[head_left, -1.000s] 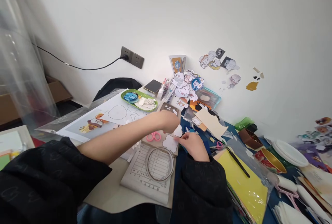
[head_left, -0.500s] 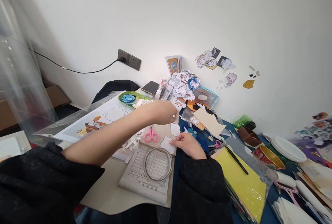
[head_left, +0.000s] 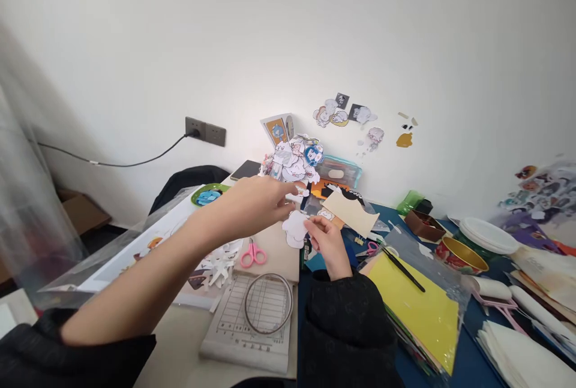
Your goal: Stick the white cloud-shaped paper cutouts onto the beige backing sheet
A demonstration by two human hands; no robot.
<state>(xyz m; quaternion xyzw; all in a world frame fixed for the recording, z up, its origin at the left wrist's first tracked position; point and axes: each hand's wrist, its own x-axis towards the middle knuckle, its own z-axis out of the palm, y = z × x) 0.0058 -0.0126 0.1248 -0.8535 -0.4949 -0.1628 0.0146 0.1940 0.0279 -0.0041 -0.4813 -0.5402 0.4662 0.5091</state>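
My right hand [head_left: 327, 241] is raised above the table and pinches a white cloud-shaped paper cutout [head_left: 294, 229] by its right edge. My left hand [head_left: 256, 203] reaches across from the left, fingers curled, its fingertips meeting the top of the same cutout. Below the hands lie a brown paper pad [head_left: 275, 250], pink scissors [head_left: 252, 253] and a metal ring [head_left: 269, 303] resting on a lined sheet [head_left: 252, 340].
A yellow sheet in a plastic sleeve [head_left: 420, 310] with a black pen [head_left: 404, 269] lies to the right. Cartoon cutouts [head_left: 294, 160] stand against the wall, with more stuck to it. A green plate [head_left: 207, 195], a phone [head_left: 246, 169], a gold tin [head_left: 461, 255] and white plates [head_left: 488, 235] sit around.
Both hands have lifted off the brown pad, raising the white cutout into the air. The camera has tilted upward and to the right.
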